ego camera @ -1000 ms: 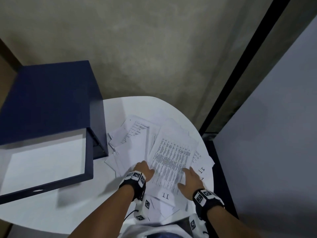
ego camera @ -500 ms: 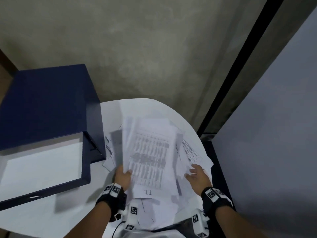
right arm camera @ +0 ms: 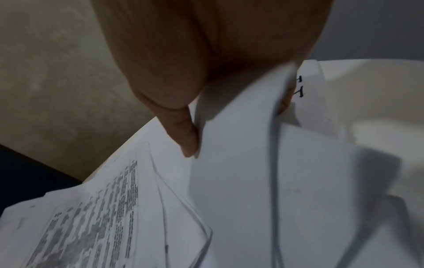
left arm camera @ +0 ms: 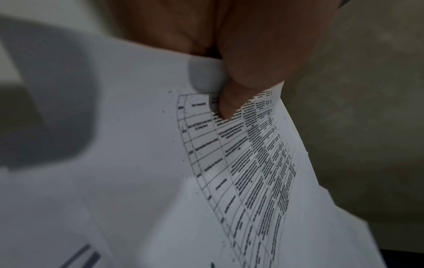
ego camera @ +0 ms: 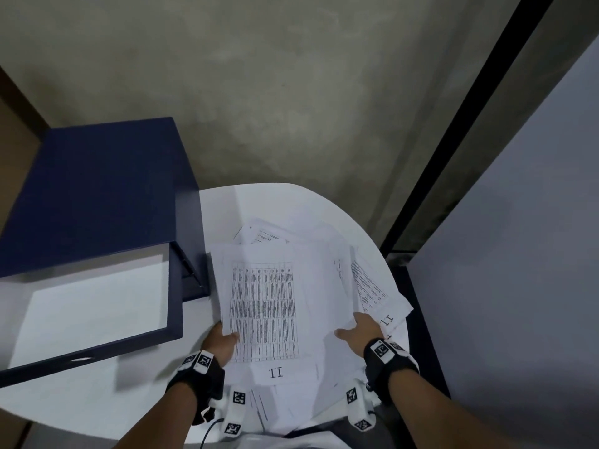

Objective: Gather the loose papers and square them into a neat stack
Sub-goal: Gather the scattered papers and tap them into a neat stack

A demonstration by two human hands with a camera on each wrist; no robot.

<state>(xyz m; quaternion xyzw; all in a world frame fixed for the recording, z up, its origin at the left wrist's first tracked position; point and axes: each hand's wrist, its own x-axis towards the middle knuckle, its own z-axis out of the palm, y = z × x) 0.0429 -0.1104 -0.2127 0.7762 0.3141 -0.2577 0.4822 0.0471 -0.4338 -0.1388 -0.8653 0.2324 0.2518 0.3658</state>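
Dark blue box (ego camera: 94,189) w/ open lid sits far left on round white tabletop (ego camera: 146,384), crowding the papers (ego camera: 269,306). Left hand (ego camera: 222,343) grip pinches the thin printed sheets' left edge; right hand (ego camera: 359,335) grip pinches their right side.

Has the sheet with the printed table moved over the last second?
Yes. The table sheet has swung from slanting to the right to lying nearly straight, and its left edge now sits closer to the blue box, held by the left hand.
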